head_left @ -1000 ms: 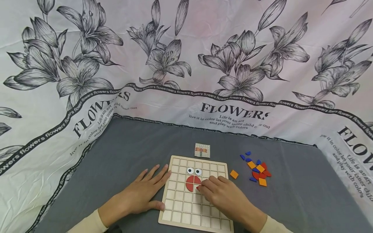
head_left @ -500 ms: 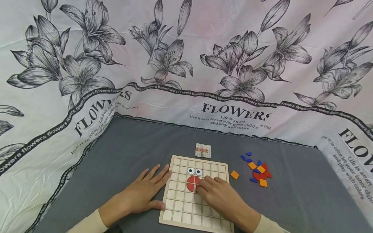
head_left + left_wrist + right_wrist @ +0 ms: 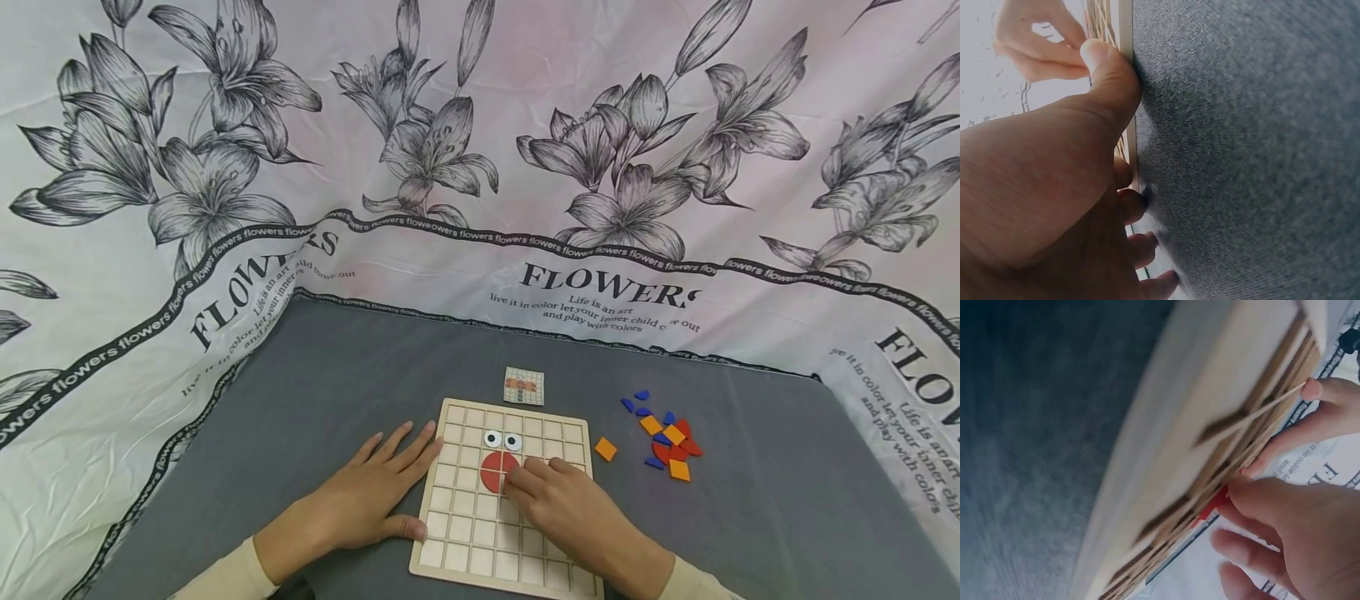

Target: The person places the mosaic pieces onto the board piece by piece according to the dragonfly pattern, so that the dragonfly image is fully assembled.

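Wooden grid board (image 3: 462, 502) lies flat on the grey-covered worktop (image 3: 360, 367), directly in front of the person, and appears to be in an early stage of being filled. Near its top, two eye pieces (image 3: 492, 438) sit side by side in neighbouring cells. Just below them is a red disc (image 3: 493, 472) built from separate sections; its lower right is covered by the right hand (image 3: 551, 500). That hand has its thumb and fingers together, pinching a red piece (image 3: 1213, 503) at the board's surface; whether the piece is fully seated cannot be told. The left hand (image 3: 367, 500) is spread along the board's left side, fingers apart, with the thumb against the edge, probably steadying it.

Just beyond the far edge lies a small card (image 3: 524, 387) printed with a gridded figure: eyes, red middle, orange to either side and a darker column beneath. Judged against it, the eyes are done and the red middle is nearly so, while the orange and lower parts remain. No orange or blue shows on the board: a lone orange square (image 3: 606, 449) lies just right of it, and farther right are orange squares (image 3: 679, 470), blue pieces (image 3: 628, 405) and loose red pieces (image 3: 691, 447).
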The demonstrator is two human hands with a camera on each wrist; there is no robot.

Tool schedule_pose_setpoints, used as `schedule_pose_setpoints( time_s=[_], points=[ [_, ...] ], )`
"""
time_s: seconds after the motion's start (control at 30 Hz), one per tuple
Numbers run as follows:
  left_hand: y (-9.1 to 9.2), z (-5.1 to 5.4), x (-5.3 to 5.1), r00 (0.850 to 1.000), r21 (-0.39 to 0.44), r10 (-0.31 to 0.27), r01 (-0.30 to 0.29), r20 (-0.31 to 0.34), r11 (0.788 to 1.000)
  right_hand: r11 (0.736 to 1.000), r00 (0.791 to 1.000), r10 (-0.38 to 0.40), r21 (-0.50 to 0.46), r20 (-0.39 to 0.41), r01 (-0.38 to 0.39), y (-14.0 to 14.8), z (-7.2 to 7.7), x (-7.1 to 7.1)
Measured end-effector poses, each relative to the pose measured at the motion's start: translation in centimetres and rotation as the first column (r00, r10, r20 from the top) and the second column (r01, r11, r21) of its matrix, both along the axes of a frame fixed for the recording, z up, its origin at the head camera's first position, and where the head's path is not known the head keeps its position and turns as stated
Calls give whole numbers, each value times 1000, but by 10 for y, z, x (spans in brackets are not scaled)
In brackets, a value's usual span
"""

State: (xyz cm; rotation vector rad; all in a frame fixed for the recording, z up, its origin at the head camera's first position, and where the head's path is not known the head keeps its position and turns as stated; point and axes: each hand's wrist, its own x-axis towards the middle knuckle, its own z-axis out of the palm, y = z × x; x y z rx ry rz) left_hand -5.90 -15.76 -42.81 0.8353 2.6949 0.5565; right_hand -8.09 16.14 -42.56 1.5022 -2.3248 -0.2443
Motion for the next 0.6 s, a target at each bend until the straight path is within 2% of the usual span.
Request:
schedule_pose_setpoints(
  time_s=[0.17, 0.47, 0.6],
  points=[
    [-1, 3, 0, 1000, -3, 3, -3, -12, 1000, 999, 1000, 6, 43, 6, -6, 3, 3, 4],
    [1, 6, 0, 1000, -16, -5, 4, -26, 1000, 999, 998, -23, -44, 67, 26, 5, 2, 5],
    [2, 5, 0, 1000, -18, -3, 3, -15, 1000, 1000, 999, 12, -15, 44, -12, 9, 2, 5]
  ],
)
